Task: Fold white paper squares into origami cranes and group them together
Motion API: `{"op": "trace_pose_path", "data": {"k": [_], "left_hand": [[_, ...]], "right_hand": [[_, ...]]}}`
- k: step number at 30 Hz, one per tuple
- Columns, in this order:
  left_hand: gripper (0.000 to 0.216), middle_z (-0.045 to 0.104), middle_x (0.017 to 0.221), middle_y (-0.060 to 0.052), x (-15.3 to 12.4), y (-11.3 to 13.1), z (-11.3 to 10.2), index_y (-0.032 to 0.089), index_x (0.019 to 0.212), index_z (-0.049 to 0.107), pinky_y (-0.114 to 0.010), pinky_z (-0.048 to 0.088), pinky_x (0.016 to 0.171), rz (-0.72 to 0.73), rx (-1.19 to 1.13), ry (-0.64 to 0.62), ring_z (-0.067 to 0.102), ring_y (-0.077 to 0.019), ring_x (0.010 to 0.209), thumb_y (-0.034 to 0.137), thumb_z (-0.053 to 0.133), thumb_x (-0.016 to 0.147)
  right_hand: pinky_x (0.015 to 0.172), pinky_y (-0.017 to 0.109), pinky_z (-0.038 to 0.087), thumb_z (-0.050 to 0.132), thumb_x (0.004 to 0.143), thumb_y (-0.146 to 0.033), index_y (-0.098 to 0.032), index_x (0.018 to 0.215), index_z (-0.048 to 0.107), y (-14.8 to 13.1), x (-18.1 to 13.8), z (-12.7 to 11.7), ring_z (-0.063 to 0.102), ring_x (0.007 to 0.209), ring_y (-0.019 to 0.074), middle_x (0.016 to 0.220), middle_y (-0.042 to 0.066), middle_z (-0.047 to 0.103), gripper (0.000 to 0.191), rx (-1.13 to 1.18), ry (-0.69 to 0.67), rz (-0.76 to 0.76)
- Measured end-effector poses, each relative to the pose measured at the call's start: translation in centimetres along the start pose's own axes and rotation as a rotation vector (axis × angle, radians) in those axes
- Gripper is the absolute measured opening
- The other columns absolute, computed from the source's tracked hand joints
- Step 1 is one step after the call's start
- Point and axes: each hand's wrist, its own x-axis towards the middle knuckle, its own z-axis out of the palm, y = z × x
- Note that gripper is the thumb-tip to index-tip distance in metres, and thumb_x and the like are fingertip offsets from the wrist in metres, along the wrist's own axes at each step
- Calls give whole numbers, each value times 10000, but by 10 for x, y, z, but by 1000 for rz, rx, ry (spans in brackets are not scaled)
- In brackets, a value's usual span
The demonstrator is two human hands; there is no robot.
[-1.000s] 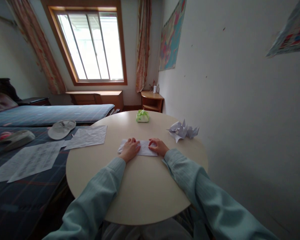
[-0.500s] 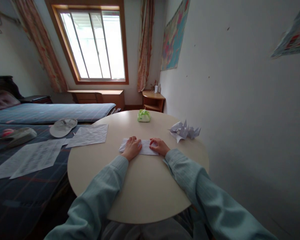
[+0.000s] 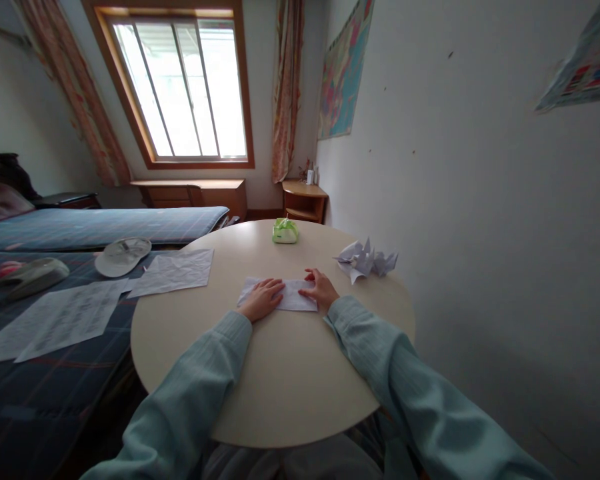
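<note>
A white sheet of paper, folded into a long strip (image 3: 293,297), lies flat on the round cream table (image 3: 280,373) before me. My left hand (image 3: 263,299) rests on its left half, palm down, fingers stretched out and pointing right. At the strip's right end is my right hand (image 3: 321,291), its thumb on the paper and its fingers curved and apart, with a gap between thumb and index finger. Part of the paper is hidden under both hands.
Folded white paper shapes (image 3: 363,260) stand at the table's right side near the wall. A green tissue pack (image 3: 285,231) sits at the far edge. Creased paper (image 3: 175,272) overlaps the left edge. On the bed beside it are a cap (image 3: 123,257) and printed sheets (image 3: 60,320).
My left hand has flattened, its fingers now lying straighter on the paper. My right hand's fingers have lifted and opened away from the thumb. The view has shifted slightly.
</note>
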Motion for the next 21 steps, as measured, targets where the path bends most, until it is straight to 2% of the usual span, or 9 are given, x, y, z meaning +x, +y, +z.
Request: {"op": "trace_pose_path", "data": {"k": [6, 10, 12, 16, 18, 21], "left_hand": [[564, 322, 1371, -24, 0, 1, -1, 231, 1280, 353, -371, 196, 1036, -25, 2, -63, 244, -209, 1265, 523, 309, 799], [596, 298, 1383, -37, -1, 4, 0, 222, 1289, 333, -400, 202, 1027, -78, 47, -48, 231, -230, 1270, 554, 269, 799], [602, 307, 1378, -44, -1, 4, 0, 204, 1290, 328, -397, 209, 1025, -98, 61, -30, 239, -230, 1266, 549, 266, 801], [613, 323, 1369, -45, -1, 2, 2, 189, 1291, 309, -383, 216, 1025, -116, 68, -2, 249, -220, 1262, 552, 273, 798], [610, 321, 1370, -44, 0, 0, 3, 190, 1288, 309, -385, 217, 1025, -116, 69, 5, 247, -219, 1262, 552, 271, 798], [596, 332, 1364, -44, 0, -1, 4, 193, 1276, 324, -387, 221, 1023, -115, 63, 16, 256, -219, 1257, 546, 286, 797]], "right_hand": [[696, 305, 461, 680, 506, -127, -146, 1073, 461, -2, 0, 1, 503, 750, 149, 882, 49, 523, 608, 59, 101, -46], [586, 256, 472, 607, 554, -79, -152, 1134, 421, -9, -2, -1, 497, 638, 105, 951, 63, 527, 613, 165, 176, -50], [576, 244, 468, 576, 597, -90, -167, 1090, 465, -14, -4, -2, 519, 631, 103, 878, 38, 567, 511, 213, 152, -99], [657, 269, 467, 544, 656, -119, -180, 837, 600, -21, -10, -2, 569, 707, 120, 763, 12, 624, 199, 203, 42, -234], [712, 291, 469, 546, 660, -126, -185, 795, 619, -23, -12, 0, 575, 773, 131, 785, 14, 634, 165, 201, 34, -269], [736, 293, 486, 539, 651, -106, -180, 817, 617, -24, -14, 2, 580, 831, 133, 871, 27, 631, 197, 268, -3, -226]]}}
